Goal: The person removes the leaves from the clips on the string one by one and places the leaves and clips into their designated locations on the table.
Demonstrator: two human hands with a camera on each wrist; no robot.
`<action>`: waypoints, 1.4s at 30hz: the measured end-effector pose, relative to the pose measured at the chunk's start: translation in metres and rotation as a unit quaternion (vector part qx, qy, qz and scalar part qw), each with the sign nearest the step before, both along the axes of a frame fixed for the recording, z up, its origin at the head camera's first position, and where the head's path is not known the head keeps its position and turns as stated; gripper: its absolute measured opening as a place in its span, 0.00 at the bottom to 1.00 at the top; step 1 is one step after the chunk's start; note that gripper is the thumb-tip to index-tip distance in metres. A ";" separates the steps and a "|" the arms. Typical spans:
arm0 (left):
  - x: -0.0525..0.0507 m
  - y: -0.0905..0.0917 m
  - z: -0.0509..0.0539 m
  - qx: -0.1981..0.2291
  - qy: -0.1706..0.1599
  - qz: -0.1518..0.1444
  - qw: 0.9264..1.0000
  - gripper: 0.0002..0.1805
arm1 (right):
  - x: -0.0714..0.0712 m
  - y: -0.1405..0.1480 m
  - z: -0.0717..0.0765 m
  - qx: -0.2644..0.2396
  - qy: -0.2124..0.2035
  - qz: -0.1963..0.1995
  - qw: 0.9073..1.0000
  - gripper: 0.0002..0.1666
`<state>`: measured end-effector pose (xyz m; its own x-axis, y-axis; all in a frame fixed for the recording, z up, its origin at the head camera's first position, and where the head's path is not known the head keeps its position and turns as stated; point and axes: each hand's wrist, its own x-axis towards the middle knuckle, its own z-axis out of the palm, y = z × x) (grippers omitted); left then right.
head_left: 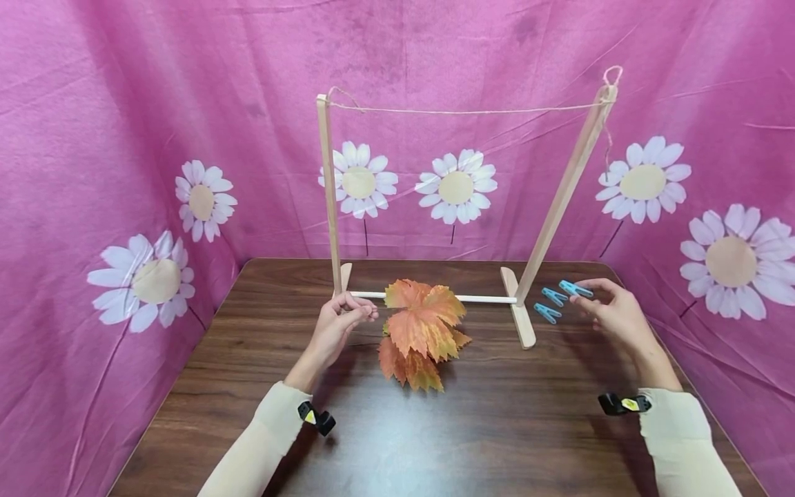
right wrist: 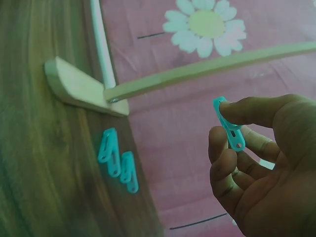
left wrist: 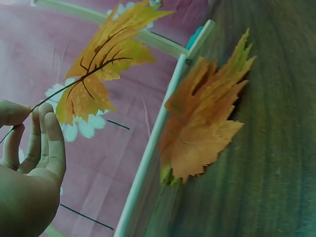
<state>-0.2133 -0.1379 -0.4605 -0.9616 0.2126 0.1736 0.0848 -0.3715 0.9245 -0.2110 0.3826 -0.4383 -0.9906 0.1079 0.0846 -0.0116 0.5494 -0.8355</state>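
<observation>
My left hand [head_left: 335, 324] pinches the thin stem of an orange-yellow artificial maple leaf [left wrist: 98, 69] between thumb and fingers. The leaf is raised above the table, its veined underside facing the left wrist camera. Below it, more orange leaf [left wrist: 207, 123] lies on the table; the head view shows the two overlapping. On the right, my right hand [head_left: 621, 317] pinches a light-blue clothespin [right wrist: 229, 123] between thumb and fingers, up off the table. Two more blue clothespins [right wrist: 108, 153] lie close together on the wood, left of that hand.
A wooden rack stands toward the back, with a left post [head_left: 329, 193], a leaning right post [head_left: 565, 200], a white bottom bar [head_left: 487, 299] and feet. Twine [head_left: 459, 111] runs between the post tops. Pink flowered cloth [head_left: 404, 41] surrounds the dark wooden table [head_left: 484, 428].
</observation>
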 end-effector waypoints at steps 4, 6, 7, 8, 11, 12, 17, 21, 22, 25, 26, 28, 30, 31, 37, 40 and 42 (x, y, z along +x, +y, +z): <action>0.002 -0.001 -0.007 -0.009 -0.006 -0.005 1.000 0.15 | -0.001 0.005 -0.008 0.014 -0.006 -0.008 1.000 0.28; 0.003 -0.001 -0.010 -0.012 -0.007 -0.007 1.000 0.15 | -0.002 0.008 -0.012 0.021 -0.009 -0.013 1.000 0.29; 0.003 -0.001 -0.012 -0.014 -0.007 -0.008 1.000 0.15 | -0.002 0.009 -0.014 0.025 -0.011 -0.015 0.999 0.29; 0.004 -0.002 -0.014 -0.016 -0.008 -0.010 1.000 0.15 | -0.003 0.011 -0.016 0.029 -0.013 -0.018 0.999 0.29; 0.005 -0.002 -0.019 -0.026 -0.010 -0.014 1.000 0.15 | -0.005 0.016 -0.023 0.036 -0.017 -0.021 0.999 0.29; 0.006 -0.002 -0.020 -0.028 -0.012 -0.015 0.999 0.15 | -0.006 0.017 -0.026 0.037 -0.020 -0.021 0.999 0.29; 0.009 -0.002 -0.028 -0.033 -0.025 -0.018 0.999 0.14 | -0.011 0.024 -0.039 0.040 -0.040 -0.022 0.998 0.30; 0.012 -0.002 -0.034 -0.037 -0.032 -0.019 0.999 0.15 | -0.014 0.028 -0.047 0.065 -0.049 -0.029 0.996 0.31; 0.013 -0.002 -0.036 -0.038 -0.034 -0.020 0.998 0.15 | -0.014 0.029 -0.049 0.074 -0.051 -0.032 0.995 0.31; 0.015 -0.002 -0.039 -0.041 -0.037 -0.024 0.998 0.15 | -0.014 0.030 -0.053 0.095 -0.055 -0.039 0.993 0.30; 0.015 -0.003 -0.040 -0.042 -0.038 -0.026 0.998 0.15 | -0.014 0.031 -0.054 0.100 -0.054 -0.042 0.993 0.30; 0.017 -0.003 -0.042 -0.044 -0.040 -0.029 0.998 0.15 | -0.014 0.031 -0.057 0.102 -0.055 -0.045 0.992 0.29; 0.018 -0.003 -0.043 -0.045 -0.039 -0.032 0.998 0.14 | -0.014 0.031 -0.059 0.103 -0.058 -0.047 0.992 0.28; 0.018 -0.003 -0.044 -0.046 -0.040 -0.034 0.998 0.14 | -0.014 0.031 -0.060 0.103 -0.060 -0.049 0.992 0.28; 0.018 -0.005 -0.050 -0.061 -0.046 -0.036 0.996 0.14 | -0.014 0.033 -0.068 0.104 -0.066 -0.057 0.991 0.25; 0.018 -0.006 -0.052 -0.084 -0.045 -0.031 0.995 0.13 | -0.014 0.035 -0.071 0.106 -0.067 -0.057 0.990 0.25; 0.018 -0.007 -0.053 -0.102 -0.042 -0.028 0.994 0.11 | -0.014 0.035 -0.073 0.106 -0.068 -0.057 0.990 0.24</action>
